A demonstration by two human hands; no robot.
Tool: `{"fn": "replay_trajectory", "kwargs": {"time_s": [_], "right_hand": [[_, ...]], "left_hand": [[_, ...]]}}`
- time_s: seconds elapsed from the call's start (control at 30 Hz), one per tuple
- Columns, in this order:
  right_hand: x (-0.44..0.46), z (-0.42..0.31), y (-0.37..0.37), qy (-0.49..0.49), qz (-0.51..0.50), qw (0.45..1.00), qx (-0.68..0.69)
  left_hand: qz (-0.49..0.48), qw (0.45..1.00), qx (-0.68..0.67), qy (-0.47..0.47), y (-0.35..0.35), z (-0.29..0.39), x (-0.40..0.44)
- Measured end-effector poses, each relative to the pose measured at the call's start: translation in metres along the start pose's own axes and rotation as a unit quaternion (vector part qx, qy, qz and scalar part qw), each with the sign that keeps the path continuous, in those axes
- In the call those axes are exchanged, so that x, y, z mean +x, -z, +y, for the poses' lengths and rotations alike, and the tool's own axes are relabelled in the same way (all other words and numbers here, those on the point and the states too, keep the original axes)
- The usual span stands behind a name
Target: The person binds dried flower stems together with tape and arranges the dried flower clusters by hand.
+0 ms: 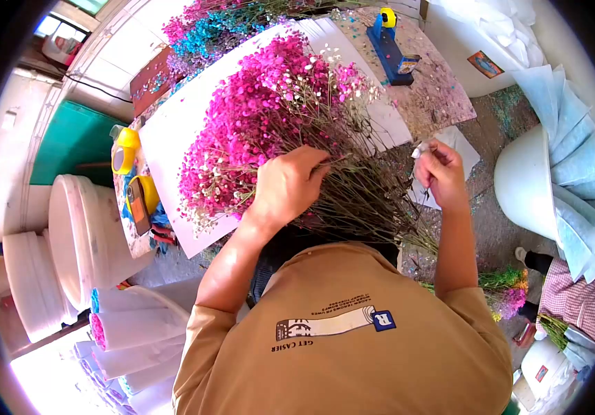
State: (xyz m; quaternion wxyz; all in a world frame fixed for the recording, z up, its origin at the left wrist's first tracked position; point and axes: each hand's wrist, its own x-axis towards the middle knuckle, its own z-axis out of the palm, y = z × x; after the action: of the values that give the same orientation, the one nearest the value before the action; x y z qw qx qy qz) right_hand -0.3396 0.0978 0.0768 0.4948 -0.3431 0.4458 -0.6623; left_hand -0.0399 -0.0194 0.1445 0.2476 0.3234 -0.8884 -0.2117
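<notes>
A big bunch of dried baby's breath [263,97], mostly bright pink with some white sprigs, lies across white paper sheets [180,131]. My left hand [289,181] is closed around its stems just below the flower heads. The brown stems [360,200] fan out to the right, towards my body. My right hand [441,174] is held right of the stems, fingers curled in a pinch. Something small and white shows at its fingertips; I cannot tell whether it is held or wrapped on a finger. A white paper piece [467,149] lies beneath this hand.
A blue tape dispenser [386,52] stands on the speckled board at the back right. Yellow tape tools [126,149] and a phone [138,205] lie at the left. A white tub [529,183] with blue wrapping sheets stands right. Wrapped bundles [138,315] stand lower left. Another person sits lower right.
</notes>
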Motion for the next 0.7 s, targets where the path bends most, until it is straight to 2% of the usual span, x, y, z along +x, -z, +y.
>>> {"fn": "replay_trajectory", "kwargs": {"time_s": [0.03, 0.1, 0.13, 0.17, 0.2, 0.23, 0.27, 0.37, 0.4, 0.47, 0.5, 0.57, 0.63, 0.7], "right_hand": [[0.000, 0.002, -0.005, 0.001, -0.002, 1.000, -0.002], [-0.003, 0.002, -0.012, 0.005, 0.017, 0.998, 0.057], [-0.006, -0.007, -0.009, -0.028, -0.033, 0.999, -0.006], [-0.011, -0.014, -0.009, -0.027, -0.034, 0.999, -0.008], [-0.019, -0.021, -0.011, -0.041, -0.094, 0.995, -0.011], [-0.029, -0.026, -0.012, -0.055, -0.146, 0.988, -0.014], [-0.035, -0.028, -0.009, -0.042, -0.115, 0.990, -0.072], [-0.042, -0.039, 0.004, -0.068, -0.024, 0.990, -0.118], [-0.047, -0.033, 0.009, -0.078, 0.007, 0.990, -0.118], [-0.054, -0.026, 0.020, -0.005, 0.131, 0.959, -0.252], [-0.068, -0.027, 0.025, -0.007, 0.145, 0.956, -0.256], [-0.087, -0.027, 0.027, -0.291, 0.143, 0.901, -0.288], [-0.103, -0.013, 0.019, -0.333, 0.111, 0.887, -0.300], [-0.116, 0.010, 0.017, -0.428, 0.044, 0.860, -0.273]], "left_hand": [[0.003, 1.000, 0.000, 0.001, -0.001, 0.007, 0.004], [0.043, 0.991, -0.017, -0.128, -0.005, 0.024, 0.016], [0.010, 0.987, 0.010, -0.157, 0.000, 0.038, 0.021], [-0.023, 0.982, 0.038, -0.186, 0.005, 0.054, 0.026], [-0.018, 0.973, 0.047, -0.225, 0.004, 0.065, 0.032], [0.039, 0.970, 0.026, -0.237, -0.007, 0.072, 0.035], [0.008, 0.970, 0.067, -0.235, -0.009, 0.072, 0.037], [-0.046, 0.964, 0.127, -0.231, -0.015, 0.075, 0.045], [-0.044, 0.963, 0.121, -0.235, -0.012, 0.079, 0.045], [-0.016, 0.962, 0.101, -0.254, -0.013, 0.078, 0.044], [0.007, 0.960, 0.086, -0.268, -0.014, 0.077, 0.043], [0.005, 0.959, 0.073, -0.275, -0.012, 0.080, 0.037], [-0.016, 0.958, 0.063, -0.278, -0.007, 0.085, 0.029], [-0.040, 0.952, 0.040, -0.302, 0.000, 0.091, 0.018]]}}
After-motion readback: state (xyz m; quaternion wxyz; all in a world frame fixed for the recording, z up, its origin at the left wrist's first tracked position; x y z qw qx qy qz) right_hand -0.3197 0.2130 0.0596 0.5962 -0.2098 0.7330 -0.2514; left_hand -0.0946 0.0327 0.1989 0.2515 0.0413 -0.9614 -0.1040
